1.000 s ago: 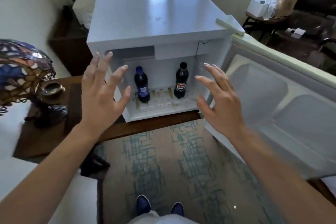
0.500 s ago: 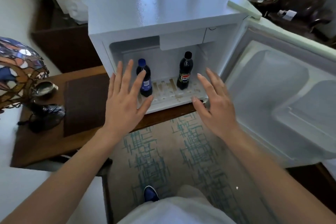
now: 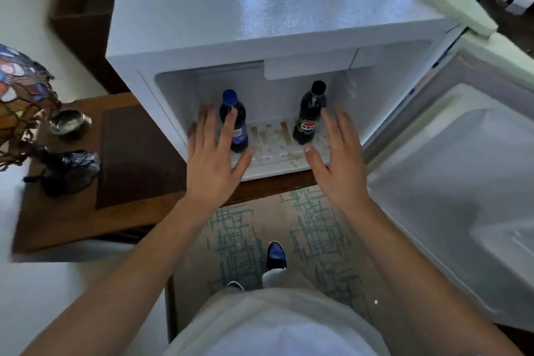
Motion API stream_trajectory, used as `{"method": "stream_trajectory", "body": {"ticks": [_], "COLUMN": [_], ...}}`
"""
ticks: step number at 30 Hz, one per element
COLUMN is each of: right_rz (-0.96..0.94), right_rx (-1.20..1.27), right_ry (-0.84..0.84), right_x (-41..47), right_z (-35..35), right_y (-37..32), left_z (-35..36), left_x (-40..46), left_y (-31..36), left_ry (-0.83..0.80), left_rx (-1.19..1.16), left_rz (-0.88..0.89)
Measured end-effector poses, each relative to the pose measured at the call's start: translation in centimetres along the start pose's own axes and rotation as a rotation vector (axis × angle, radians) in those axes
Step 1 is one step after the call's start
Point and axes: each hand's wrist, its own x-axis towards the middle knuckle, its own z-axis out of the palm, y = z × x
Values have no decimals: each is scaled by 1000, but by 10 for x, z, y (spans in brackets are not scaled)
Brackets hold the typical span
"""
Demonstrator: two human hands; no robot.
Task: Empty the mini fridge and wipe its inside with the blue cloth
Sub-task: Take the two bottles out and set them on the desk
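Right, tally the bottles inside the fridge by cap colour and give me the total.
Blue cap: 1, the blue-capped bottle on the left of the mini fridge floor.
Black cap: 1, the black-capped bottle on the right.
Total: 2

- black-capped bottle [image 3: 309, 113], right side of mini fridge [image 3: 260, 23] floor: round red-white-blue Pepsi-style globe logo on label, low on the bottle; a line of small characters above the logo, too small to read
- blue-capped bottle [image 3: 234, 124], left side of fridge floor: blue label with white marks, partly behind a finger of the left hand [image 3: 215, 165]; blurred, brand not readable
- no numbers or signs readable on fridge top, inner walls or open door [image 3: 462, 182]
- nothing readable on the table or rug
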Motion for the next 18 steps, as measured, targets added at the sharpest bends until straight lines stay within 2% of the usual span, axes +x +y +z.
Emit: {"method": "stream_trajectory", "body": {"ticks": [7, 14, 18], "right_rz": [10, 134, 122], "right_rx": [17, 77, 65], "right_ry": [-75, 59, 117], "right_x": [33, 50, 57], "right_z": [34, 50, 58], "right_y": [29, 38, 45], "left_z": [37, 56, 61], "left_x": [24, 41, 47], "left_y": [-3, -17, -25], "left_ry": [-9, 28, 13], "left_rx": [-9, 36, -7], "left_rz": [-128, -131, -132]}}
